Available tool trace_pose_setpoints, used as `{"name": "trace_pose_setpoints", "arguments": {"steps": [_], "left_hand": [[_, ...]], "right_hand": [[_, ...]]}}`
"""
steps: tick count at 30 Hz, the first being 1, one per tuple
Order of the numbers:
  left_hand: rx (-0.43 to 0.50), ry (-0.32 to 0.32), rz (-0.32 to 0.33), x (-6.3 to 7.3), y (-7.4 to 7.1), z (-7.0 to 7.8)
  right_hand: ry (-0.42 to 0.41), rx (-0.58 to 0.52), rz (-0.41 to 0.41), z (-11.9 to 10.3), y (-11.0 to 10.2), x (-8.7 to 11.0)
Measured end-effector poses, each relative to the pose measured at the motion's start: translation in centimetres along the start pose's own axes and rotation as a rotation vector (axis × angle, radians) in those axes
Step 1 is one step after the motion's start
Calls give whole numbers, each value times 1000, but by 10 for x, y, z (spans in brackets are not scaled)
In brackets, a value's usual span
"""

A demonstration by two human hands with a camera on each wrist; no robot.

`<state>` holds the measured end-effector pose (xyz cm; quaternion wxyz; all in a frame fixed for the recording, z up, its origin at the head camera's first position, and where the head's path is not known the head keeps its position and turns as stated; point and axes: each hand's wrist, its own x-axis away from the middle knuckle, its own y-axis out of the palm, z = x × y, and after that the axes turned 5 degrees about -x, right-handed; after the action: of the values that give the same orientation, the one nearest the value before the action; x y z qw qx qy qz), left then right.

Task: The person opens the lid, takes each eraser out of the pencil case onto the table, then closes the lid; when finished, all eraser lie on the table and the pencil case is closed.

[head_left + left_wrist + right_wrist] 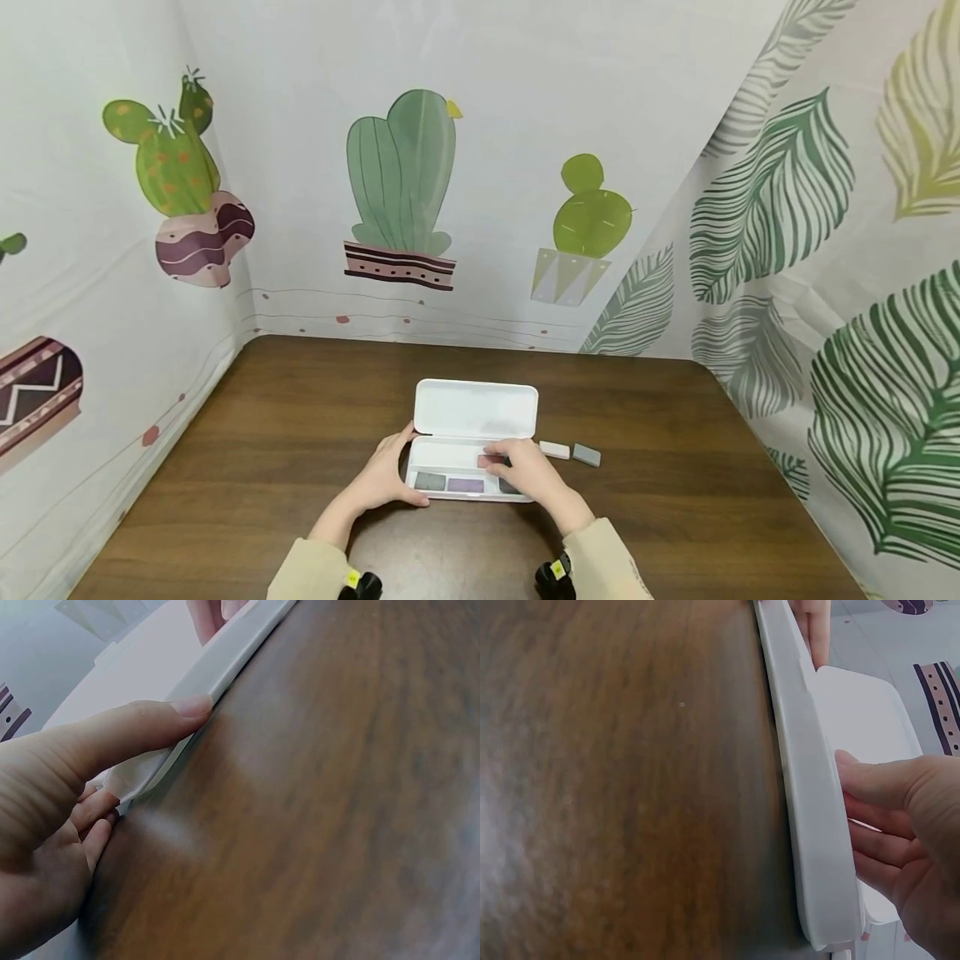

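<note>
A white hinged case (pixel 472 406) stands with its lid up on the table. My left hand (pixel 386 475) grips its left end, the thumb along the front wall and the fingers around the side. In the left wrist view the thumb presses the white rim (pixel 225 664). My right hand (pixel 528 468) reaches into the case and pinches a reddish block (pixel 489 461) between thumb and fingers. In the right wrist view the front wall (pixel 810 787) hides this block. Along the front of the case lie a grey block (pixel 430 481), a purple block (pixel 465 485) and a dark block (pixel 507 487), partly covered by the right hand.
Right of the case, a whitish block (pixel 555 450) and a grey block (pixel 587 455) lie on the brown wooden table (pixel 300 433). A printed cloth with cacti and leaves (pixel 495 208) hangs behind the table and along its sides.
</note>
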<state>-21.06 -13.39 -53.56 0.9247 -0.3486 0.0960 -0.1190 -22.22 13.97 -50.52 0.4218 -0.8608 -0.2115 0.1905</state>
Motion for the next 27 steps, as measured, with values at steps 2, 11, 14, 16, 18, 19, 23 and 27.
{"name": "trace_pose_setpoints", "arguments": {"steps": [2, 11, 14, 16, 18, 19, 23, 27], "left_hand": [[5, 1, 0, 0, 0, 1], [-2, 9, 7, 0, 0, 1], [2, 9, 8, 1, 1, 0], [-4, 7, 9, 1, 1, -1], [-11, 6, 13, 1, 2, -1], [-13, 5, 13, 1, 2, -2], [-13, 1, 15, 1, 1, -1], [-1, -3, 12, 0, 0, 1]], "right_hand": [[2, 10, -3, 0, 0, 0], [17, 29, -5, -1, 2, 0], [14, 28, 2, -1, 4, 0], [10, 20, 7, -1, 4, 0], [9, 8, 12, -1, 5, 0], [9, 0, 16, -1, 5, 0], [23, -28, 38, 0, 6, 1], [39, -47, 70, 1, 6, 0]]}}
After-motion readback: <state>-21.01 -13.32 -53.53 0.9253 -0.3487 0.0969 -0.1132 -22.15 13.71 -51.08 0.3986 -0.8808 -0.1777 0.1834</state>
